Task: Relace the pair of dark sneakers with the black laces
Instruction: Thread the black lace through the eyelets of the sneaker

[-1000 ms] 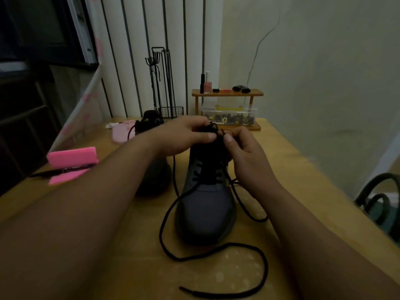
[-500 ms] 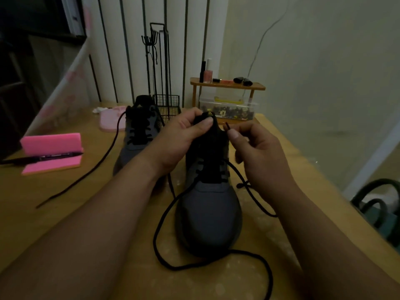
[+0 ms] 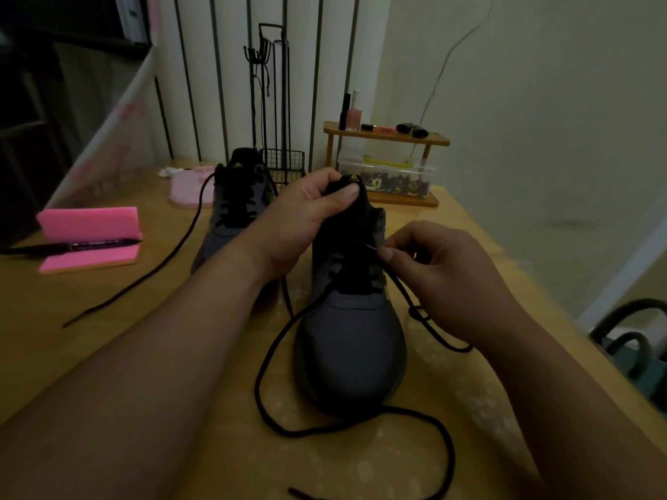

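Head view: we keep the near sneaker (image 3: 349, 341) between our hands; its mate (image 3: 236, 214) sits beyond our left wrist. Left hand (image 3: 299, 221) pinches the tongue (image 3: 348, 196) back, baring eyelets; right hand (image 3: 444, 272) grips the black lace (image 3: 400, 290) tip, probably to thread.

One shoe (image 3: 352, 341) is set at the middle of the table (image 3: 108, 319). The other shoe (image 3: 234, 214) is placed behind it, to the left.
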`<state>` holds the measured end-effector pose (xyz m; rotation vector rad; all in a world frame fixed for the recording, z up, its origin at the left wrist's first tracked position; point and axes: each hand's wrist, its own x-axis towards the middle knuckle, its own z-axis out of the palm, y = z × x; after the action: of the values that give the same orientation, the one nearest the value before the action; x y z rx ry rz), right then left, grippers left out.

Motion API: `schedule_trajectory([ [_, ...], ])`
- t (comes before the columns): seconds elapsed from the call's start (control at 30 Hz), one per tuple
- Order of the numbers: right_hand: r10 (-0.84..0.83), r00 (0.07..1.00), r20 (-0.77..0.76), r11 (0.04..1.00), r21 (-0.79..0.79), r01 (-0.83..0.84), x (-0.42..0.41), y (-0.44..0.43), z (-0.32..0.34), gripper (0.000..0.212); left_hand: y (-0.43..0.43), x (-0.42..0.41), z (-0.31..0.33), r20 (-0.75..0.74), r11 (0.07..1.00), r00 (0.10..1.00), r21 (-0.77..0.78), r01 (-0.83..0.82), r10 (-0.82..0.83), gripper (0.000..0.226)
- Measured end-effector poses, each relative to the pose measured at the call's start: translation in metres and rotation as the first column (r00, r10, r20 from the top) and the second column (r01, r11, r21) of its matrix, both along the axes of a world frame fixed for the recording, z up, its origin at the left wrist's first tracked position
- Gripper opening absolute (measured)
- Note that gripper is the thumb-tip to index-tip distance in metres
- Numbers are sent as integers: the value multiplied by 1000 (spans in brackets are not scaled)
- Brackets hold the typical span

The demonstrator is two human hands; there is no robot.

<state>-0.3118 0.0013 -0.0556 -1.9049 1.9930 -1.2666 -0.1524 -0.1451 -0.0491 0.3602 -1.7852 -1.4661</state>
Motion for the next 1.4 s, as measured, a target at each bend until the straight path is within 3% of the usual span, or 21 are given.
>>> schedule_trajectory([
  [0.23, 6, 997, -77, 1000, -12, -7, 3, 0, 2, 4, 0, -2, 0, 12, 1000, 1000, -14, -7, 8, 11],
  [0.47, 45, 970, 238, 999, -5, -45, 16, -5, -3, 6, 3, -3, 1, 24, 998, 999, -49, -25, 26, 9],
  [0.6, -3, 966, 259, 1000, -8, 5, 14, -4, -2, 6, 2, -2, 1, 42, 997, 998, -61, -36, 39, 13],
  [0.77, 40, 954, 298, 990, 117, -78, 5, 1, 5, 13, 0, -2, 1, 58, 996, 997, -71, -47, 51, 10],
  [1.0, -39, 919, 392, 998, 65, 14, 27, -8, -3, 15, 0, -4, 0, 69, 994, 995, -86, -62, 68, 19],
  [1.1, -68, 903, 425, 995, 98, 29, 26, -8, 0, 23, 0, -7, 0, 111, 986, 986, -129, -109, 124, 26],
  [1.27, -72, 803, 591, 992, 127, -4, 32, -10, -4, 18, 7, -8, -1, 154, 955, 962, -229, -187, 226, 11],
  [1.4, -48, 757, 651, 989, 137, -56, 33, -7, -4, 19, 20, 7, 5, 121, 870, 905, -351, -346, 408, 25],
])
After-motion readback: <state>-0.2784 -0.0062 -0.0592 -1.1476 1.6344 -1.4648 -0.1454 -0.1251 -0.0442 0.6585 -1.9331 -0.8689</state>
